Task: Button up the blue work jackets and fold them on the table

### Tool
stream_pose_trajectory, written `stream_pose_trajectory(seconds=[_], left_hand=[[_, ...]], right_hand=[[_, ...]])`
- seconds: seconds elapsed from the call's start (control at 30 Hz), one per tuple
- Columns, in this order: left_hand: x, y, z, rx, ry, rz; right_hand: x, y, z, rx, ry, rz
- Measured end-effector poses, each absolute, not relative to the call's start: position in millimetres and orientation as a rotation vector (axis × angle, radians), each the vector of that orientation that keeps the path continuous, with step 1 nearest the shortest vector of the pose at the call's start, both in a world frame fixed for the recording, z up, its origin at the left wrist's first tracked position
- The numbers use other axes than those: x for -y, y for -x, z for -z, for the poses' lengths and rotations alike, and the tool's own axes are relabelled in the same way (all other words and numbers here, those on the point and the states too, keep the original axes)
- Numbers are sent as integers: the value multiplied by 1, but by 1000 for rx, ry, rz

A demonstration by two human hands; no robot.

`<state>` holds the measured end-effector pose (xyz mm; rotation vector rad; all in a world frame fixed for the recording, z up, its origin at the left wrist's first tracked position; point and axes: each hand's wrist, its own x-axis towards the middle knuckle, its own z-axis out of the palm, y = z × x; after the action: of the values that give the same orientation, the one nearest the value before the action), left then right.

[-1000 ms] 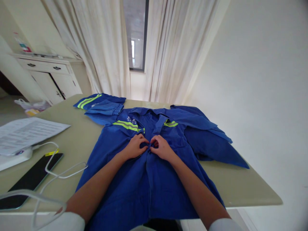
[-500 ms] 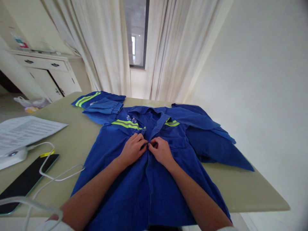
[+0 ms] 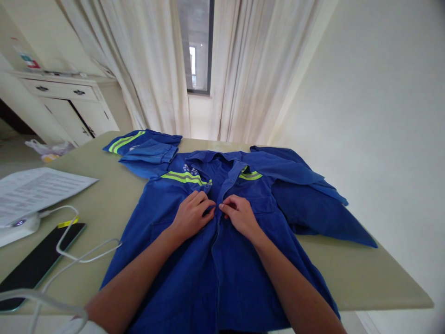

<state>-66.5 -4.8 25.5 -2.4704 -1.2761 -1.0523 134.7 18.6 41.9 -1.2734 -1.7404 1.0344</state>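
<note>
A blue work jacket (image 3: pixel 222 264) with yellow-green reflective stripes lies spread front-up on a beige table (image 3: pixel 351 273). My left hand (image 3: pixel 191 215) and my right hand (image 3: pixel 239 214) meet at the jacket's front opening, just below the collar. Both have their fingers curled and pinch the two front edges of the cloth together. What the fingertips hold between them is too small to make out. One sleeve (image 3: pixel 144 148) lies folded at the far left, the other sleeve (image 3: pixel 313 204) stretches out to the right.
On the left of the table lie a dark phone (image 3: pixel 34 262), a white cable (image 3: pixel 76 253), a white device (image 3: pixel 15 227) and printed papers (image 3: pixel 34 188). A white cabinet (image 3: pixel 69 104) stands at the back left. Curtains (image 3: pixel 250 69) and a window are behind the table.
Both hands stay pinched at the jacket's front opening, with only small finger movements. The view has shifted slightly.
</note>
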Motion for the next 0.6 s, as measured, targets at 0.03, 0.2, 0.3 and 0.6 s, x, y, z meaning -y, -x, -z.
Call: stream_pose_trajectory(seconds=[0.03, 0.2, 0.3, 0.6], left_hand=[[6, 66, -26, 1259, 2472, 1042], [8, 67, -27, 1315, 2524, 1161], [6, 69, -25, 1404, 2583, 1234], [6, 71, -18, 1234, 2623, 881]], right_hand=[[-19, -134, -42, 1684, 1287, -1103], [-20, -132, -39, 1494, 1242, -1420], [-22, -133, -37, 1517, 1213, -1457], [-11, -126, -42, 2154, 1362, -462]])
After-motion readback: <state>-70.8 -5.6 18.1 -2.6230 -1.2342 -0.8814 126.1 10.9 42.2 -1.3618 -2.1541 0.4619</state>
